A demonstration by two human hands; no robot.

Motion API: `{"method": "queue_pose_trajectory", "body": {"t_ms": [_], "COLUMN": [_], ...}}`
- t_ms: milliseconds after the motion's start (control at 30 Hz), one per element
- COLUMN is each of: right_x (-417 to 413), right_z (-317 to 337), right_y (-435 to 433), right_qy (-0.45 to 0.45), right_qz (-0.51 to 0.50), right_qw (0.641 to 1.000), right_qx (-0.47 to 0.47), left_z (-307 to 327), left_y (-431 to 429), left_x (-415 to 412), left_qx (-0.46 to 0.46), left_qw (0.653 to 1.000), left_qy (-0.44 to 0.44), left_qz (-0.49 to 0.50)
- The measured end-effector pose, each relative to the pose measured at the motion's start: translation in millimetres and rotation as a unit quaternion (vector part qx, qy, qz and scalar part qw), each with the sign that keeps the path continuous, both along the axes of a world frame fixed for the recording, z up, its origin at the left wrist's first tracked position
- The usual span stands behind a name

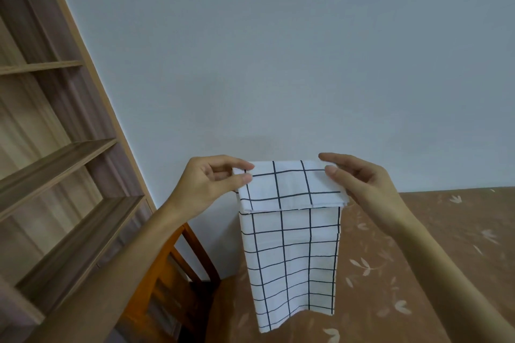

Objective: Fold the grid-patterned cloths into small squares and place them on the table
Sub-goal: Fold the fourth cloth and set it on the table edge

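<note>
Overhead, roughly:
Cloth: a white fabric cloth with a black grid pattern (pixel 289 245) is held up in the air, above the near left part of the surface; it is folded into a long narrow strip that hangs down, with a short flap turned over at the top toward the camera.
Left hand: the left hand (pixel 214 184) is raised at the cloth's upper left corner; that corner is pinched between the thumb and the fingers (pixel 245 166), the remaining fingers being curled in.
Right hand: the right hand (pixel 362 181) is raised at the cloth's upper right corner; its fingers (pixel 331 159) are extended behind the top edge and the thumb is pressed on the front of the flap, so the corner is gripped between them.
Surface: a brown covering with a pale leaf print (pixel 418 259) is seen under and to the right of the hanging cloth; the cloth's lower end is not clearly resting on it.
Chair: an orange-brown wooden chair (pixel 172 267) is set at the surface's left edge, below the left forearm.
Shelving: a tall wooden shelf unit (pixel 55 147) is seen along the left side.
Wall: a plain pale grey wall (pixel 278 50) is seen behind the hands.
</note>
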State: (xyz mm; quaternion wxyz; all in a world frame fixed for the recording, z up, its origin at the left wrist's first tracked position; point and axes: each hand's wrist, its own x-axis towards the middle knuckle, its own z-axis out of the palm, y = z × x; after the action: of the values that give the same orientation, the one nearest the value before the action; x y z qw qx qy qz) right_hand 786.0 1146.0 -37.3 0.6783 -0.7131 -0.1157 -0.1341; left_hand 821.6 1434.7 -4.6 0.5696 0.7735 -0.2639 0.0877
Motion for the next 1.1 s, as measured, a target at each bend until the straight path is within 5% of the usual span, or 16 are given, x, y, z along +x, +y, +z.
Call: {"method": "queue_pose_trajectory", "body": {"t_ms": [333,533,733,933,1100], "right_x": [6.7,7.4,9.4,5.4,8.0], "right_z": [-12.5,-12.0,-14.9,-15.9,-17.5], "right_y": [13.1,16.2,17.4,14.4,16.4], "right_qy": [0.068,0.024,0.006,0.064,0.065], "right_qz": [0.038,0.019,-0.021,0.09,0.072], "right_qw": [0.996,0.997,0.999,0.994,0.995], "right_qx": [0.034,0.074,0.029,0.007,0.028], "left_z": [-2.6,-20.3,-28.3,-22.8,-20.8], "left_y": [-2.6,-4.6,-10.3,-6.5,-2.5], "left_x": [-3.6,-9.2,-9.3,-4.3,-2.2], "left_qx": [-0.065,-0.04,-0.061,-0.078,-0.068], "left_qw": [0.998,0.99,0.992,0.994,0.995], "left_qy": [0.019,0.13,0.11,0.078,0.065], "left_qz": [-0.009,-0.027,0.004,0.026,0.033]}}
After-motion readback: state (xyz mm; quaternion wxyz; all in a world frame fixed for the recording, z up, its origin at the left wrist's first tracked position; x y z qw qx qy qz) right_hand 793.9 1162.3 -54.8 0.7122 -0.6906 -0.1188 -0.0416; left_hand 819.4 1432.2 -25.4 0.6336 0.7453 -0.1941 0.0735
